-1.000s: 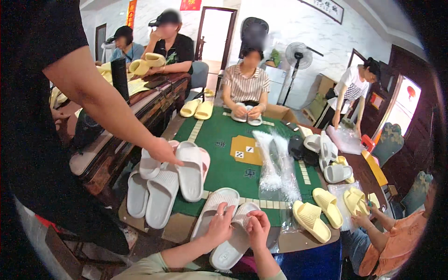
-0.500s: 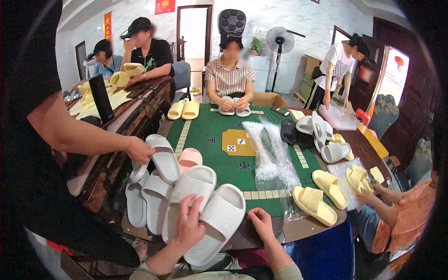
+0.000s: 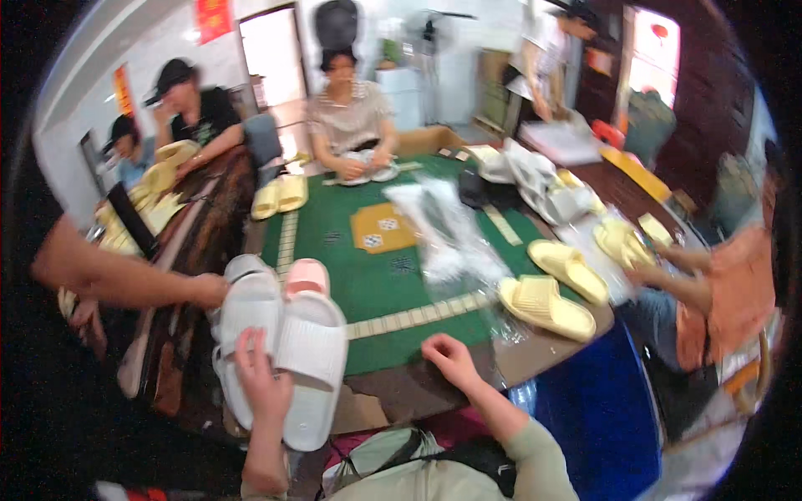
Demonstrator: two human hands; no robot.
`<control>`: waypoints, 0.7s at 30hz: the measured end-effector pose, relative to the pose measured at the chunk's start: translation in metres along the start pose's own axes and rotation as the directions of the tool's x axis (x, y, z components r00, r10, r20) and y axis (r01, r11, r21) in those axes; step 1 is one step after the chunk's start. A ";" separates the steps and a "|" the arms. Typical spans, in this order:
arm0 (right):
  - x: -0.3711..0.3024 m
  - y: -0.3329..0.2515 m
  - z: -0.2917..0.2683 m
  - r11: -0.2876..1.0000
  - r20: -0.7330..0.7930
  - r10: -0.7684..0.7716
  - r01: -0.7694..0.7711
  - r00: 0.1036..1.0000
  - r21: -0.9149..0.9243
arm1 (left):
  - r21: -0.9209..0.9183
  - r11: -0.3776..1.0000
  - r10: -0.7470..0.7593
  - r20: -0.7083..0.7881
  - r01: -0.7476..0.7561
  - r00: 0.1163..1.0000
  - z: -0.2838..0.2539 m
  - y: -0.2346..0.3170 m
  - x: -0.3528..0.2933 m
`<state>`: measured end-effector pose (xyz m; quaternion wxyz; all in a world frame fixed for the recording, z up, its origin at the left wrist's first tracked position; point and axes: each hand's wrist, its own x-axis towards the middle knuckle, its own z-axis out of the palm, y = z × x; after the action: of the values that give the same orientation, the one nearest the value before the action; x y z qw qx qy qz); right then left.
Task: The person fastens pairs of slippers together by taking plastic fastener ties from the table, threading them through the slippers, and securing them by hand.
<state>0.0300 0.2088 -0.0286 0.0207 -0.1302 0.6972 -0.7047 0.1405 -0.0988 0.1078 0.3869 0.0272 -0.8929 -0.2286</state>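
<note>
My left hand (image 3: 266, 384) lies over a pair of light grey slippers, its fingers closed over the left slipper (image 3: 251, 313). The matching right slipper (image 3: 311, 367) sits close beside it, toe end toward me. Other grey slippers beneath are mostly hidden. A pink slipper (image 3: 307, 274) shows just behind the pair. My right hand (image 3: 451, 359) hovers at the table's near edge, fingers curled with nothing visible in them. At the left, a co-worker's hand (image 3: 209, 290) reaches to the far left side of the grey slippers.
The green-topped table (image 3: 368, 355) carries clear plastic bags (image 3: 447, 242), yellow slippers (image 3: 547, 307) and more grey slippers (image 3: 535, 179) at the far right. Co-workers sit across and at the right. A blue bin (image 3: 597, 409) stands below the table's near right edge.
My head view has shifted, with blur. My left hand and the grey pair have moved left, onto the other grey slippers. The co-worker's hand has let go of the slipper it held up.
</note>
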 end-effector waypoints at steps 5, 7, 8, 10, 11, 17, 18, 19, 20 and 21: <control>-0.010 -0.039 -0.024 0.988 -0.196 -0.148 0.154 0.969 0.014 | -0.009 0.999 -0.053 0.020 0.053 0.998 0.001 -0.008 0.002; -0.018 -0.052 -0.058 0.970 -0.349 -0.237 0.199 0.907 -0.142 | 0.029 1.000 -0.008 0.014 0.008 1.000 0.008 -0.008 0.003; -0.017 -0.061 -0.076 0.905 -0.398 -0.385 0.256 0.833 -0.339 | 0.064 0.998 -0.017 0.021 0.015 1.000 0.006 -0.012 0.003; -0.014 -0.082 -0.107 0.920 -0.549 -0.356 0.181 0.757 -0.347 | 0.067 0.998 -0.022 0.000 0.022 1.000 -0.001 -0.022 0.003; -0.011 -0.080 -0.132 0.893 -0.607 -0.397 0.135 0.688 -0.430 | 0.066 0.998 0.018 -0.008 -0.018 1.000 -0.002 -0.024 0.005; 0.000 -0.049 -0.287 0.651 -0.566 -0.381 -0.223 0.731 -0.726 | 0.183 0.965 0.195 -0.021 -0.187 0.981 -0.005 -0.024 0.019; -0.001 -0.035 -0.314 0.525 -0.510 -0.387 -0.271 0.768 -0.807 | 0.218 0.940 0.276 -0.029 -0.264 0.961 -0.003 -0.020 0.025; 0.007 -0.031 -0.322 0.662 -0.523 -0.218 -0.268 0.824 -0.699 | 0.241 0.927 0.304 -0.036 -0.287 0.952 -0.004 -0.019 0.027; 0.017 -0.031 -0.322 0.693 -0.495 -0.107 -0.293 0.862 -0.659 | 0.249 0.917 0.337 -0.060 -0.312 0.940 -0.007 -0.020 0.030; 0.028 -0.029 -0.322 0.713 -0.462 0.007 -0.328 0.887 -0.619 | 0.254 0.905 0.372 -0.081 -0.341 0.925 -0.009 -0.020 0.032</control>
<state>-0.0607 0.5184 0.0062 -0.1161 0.0943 0.9023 -0.4044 0.1216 -0.1273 0.1262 0.4723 -0.0765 -0.8770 -0.0444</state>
